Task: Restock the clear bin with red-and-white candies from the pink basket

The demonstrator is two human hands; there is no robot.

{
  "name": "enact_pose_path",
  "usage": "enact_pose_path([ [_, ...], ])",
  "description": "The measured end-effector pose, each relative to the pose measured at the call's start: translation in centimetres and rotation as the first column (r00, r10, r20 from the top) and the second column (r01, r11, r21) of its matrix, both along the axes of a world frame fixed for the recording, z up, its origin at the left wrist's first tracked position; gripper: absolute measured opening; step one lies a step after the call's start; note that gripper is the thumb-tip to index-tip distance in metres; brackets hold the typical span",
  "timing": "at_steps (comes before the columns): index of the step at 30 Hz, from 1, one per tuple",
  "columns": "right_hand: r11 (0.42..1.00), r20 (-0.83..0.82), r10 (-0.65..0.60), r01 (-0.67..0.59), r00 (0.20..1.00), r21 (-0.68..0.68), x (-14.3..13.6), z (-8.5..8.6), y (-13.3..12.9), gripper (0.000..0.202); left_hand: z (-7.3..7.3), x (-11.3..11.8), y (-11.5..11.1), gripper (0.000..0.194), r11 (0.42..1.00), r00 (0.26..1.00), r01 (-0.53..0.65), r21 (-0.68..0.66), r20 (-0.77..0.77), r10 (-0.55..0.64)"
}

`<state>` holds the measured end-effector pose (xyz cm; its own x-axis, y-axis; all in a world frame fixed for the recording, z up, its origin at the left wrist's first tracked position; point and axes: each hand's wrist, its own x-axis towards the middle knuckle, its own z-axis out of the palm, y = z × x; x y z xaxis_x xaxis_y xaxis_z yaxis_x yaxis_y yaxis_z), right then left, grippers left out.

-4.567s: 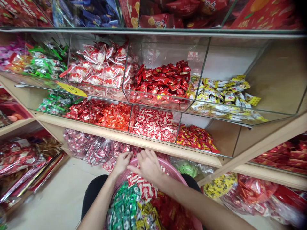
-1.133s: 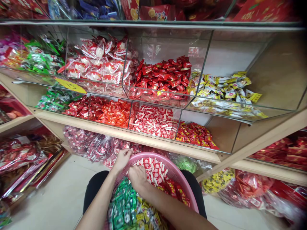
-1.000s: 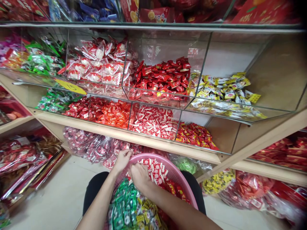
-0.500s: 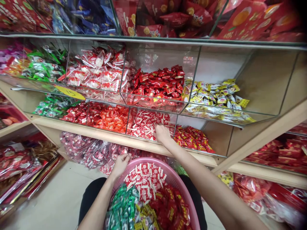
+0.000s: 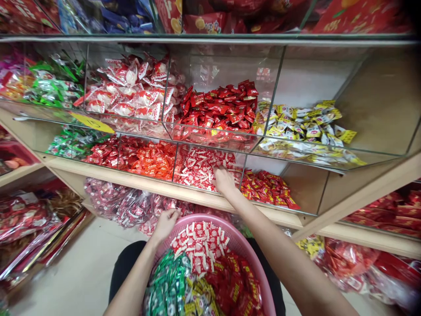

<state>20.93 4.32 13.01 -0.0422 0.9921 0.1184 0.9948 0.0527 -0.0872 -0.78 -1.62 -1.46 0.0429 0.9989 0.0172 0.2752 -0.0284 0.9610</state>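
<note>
A pink basket (image 5: 263, 272) sits between my knees, holding red-and-white candies (image 5: 200, 239), green ones (image 5: 167, 281), red ones (image 5: 235, 285) and yellow ones (image 5: 199, 296). My left hand (image 5: 167, 224) grips the basket's upper left rim with its fingers closed. My right hand (image 5: 224, 180) reaches into the lower shelf compartment of red-and-white candies (image 5: 194, 169). Its fingers are bent down among the candies, and their tips are hidden, so what they hold does not show.
Clear dividers split the shelves. Red candies (image 5: 268, 188) lie right of my right hand; orange-red ones (image 5: 153, 160) lie left. The wooden shelf edge (image 5: 131, 179) runs above the basket. Bagged candies (image 5: 115, 204) rest below it, and a yellow tag (image 5: 92, 123) hangs at left.
The camera view has shifted slightly, with the upper shelves looking closer. My right hand remains in the same compartment, and my left hand stays on the basket rim.
</note>
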Motion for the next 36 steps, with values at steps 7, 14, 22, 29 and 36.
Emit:
enact_pose_path([
  [7, 0.999, -0.009, 0.017, -0.017, 1.000, 0.034, 0.0, 0.0, 0.1, 0.029, -0.1, 0.0, 0.1, 0.035, 1.000, 1.000, 0.004, -0.009, -0.028, -0.004],
  [14, 0.977, -0.121, 0.097, -0.072, 0.988, 0.203, 0.1, 0.0, -0.4, 0.021, 0.1, 0.2, 0.1, 0.034, 0.999, 1.000, -0.021, -0.032, -0.023, 0.020],
  [22, 0.826, -0.276, 0.387, -0.198, 0.880, 0.527, 0.2, 0.5, -1.0, 0.033, 0.5, 0.3, -0.1, 0.031, 0.998, 0.999, -0.032, -0.054, -0.012, 0.031],
  [29, 0.795, -0.351, 0.558, -0.362, 0.752, 0.487, -1.6, -1.0, -6.5, 0.030, 0.4, 0.1, -0.1, 0.030, 1.000, 0.999, -0.011, 0.016, -0.049, 0.012],
  [36, 0.911, -0.298, 0.371, -0.407, 0.880, -0.068, -6.2, -6.7, -11.9, 0.026, 1.0, 0.3, -0.3, 0.031, 1.000, 0.998, -0.025, 0.002, 0.052, 0.025],
])
